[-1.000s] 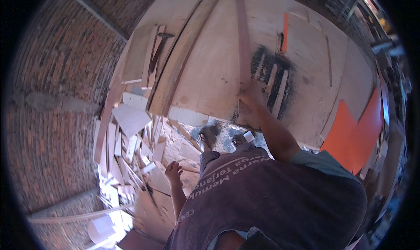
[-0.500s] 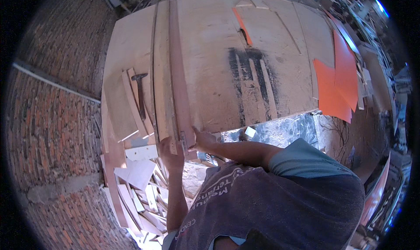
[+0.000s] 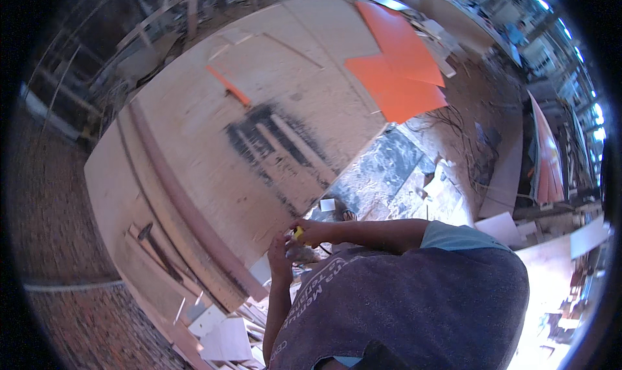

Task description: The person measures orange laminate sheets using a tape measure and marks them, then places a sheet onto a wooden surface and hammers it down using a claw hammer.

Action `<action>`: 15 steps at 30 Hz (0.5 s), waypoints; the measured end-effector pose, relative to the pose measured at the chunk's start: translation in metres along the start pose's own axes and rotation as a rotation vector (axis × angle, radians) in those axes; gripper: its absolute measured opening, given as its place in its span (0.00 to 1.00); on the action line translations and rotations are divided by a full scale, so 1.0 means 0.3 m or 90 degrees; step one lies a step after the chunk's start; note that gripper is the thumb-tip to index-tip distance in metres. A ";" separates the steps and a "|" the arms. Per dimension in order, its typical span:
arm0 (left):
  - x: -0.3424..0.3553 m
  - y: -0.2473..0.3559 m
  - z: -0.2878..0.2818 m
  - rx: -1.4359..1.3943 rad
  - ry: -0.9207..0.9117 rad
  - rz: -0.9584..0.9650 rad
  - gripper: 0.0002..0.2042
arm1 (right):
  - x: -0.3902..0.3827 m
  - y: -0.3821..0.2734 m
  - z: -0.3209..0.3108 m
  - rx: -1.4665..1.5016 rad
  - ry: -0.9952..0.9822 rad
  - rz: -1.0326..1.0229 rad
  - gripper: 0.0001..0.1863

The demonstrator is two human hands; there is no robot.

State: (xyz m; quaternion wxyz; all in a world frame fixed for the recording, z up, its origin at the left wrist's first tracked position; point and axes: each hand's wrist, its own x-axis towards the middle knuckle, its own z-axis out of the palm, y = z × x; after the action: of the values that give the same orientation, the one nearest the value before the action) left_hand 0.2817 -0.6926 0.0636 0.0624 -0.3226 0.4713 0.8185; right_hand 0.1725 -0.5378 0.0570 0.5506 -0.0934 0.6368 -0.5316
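Observation:
Near the front edge of the wooden worktable [image 3: 214, 143], my two hands are close together. My right hand [image 3: 312, 233] is closed around a small yellow object [image 3: 297, 232], too small to name for sure. My left hand [image 3: 279, 257] is raised beside it with fingers bent inward; what they pinch, if anything, is hidden. To the left, a long light wooden board [image 3: 184, 243] and a reddish-brown strip [image 3: 188, 221] lie side by side on the table, apart from both hands.
A hammer [image 3: 161, 250] rests on wood pieces at the table's left. Orange sheets [image 3: 395, 78] lie at the far right corner, an orange strip [image 3: 228, 85] farther in. Offcuts [image 3: 227, 339] are heaped below the near left edge. A brick wall [image 3: 78, 324] stands left.
Both hands have left the long board's near end and come together to its right, where the yellow object now shows. The view has turned to the right.

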 end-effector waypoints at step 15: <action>0.460 -0.180 1.070 -0.192 -0.270 -0.240 0.28 | -0.647 -0.081 -1.063 -0.474 0.175 -0.219 0.38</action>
State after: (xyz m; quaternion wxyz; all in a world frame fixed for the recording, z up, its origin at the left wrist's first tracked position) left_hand 0.0448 -0.4301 0.0547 0.2612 -0.2318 0.2527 0.9023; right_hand -0.0212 -0.2280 0.1381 0.2927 -0.3190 0.8275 -0.3574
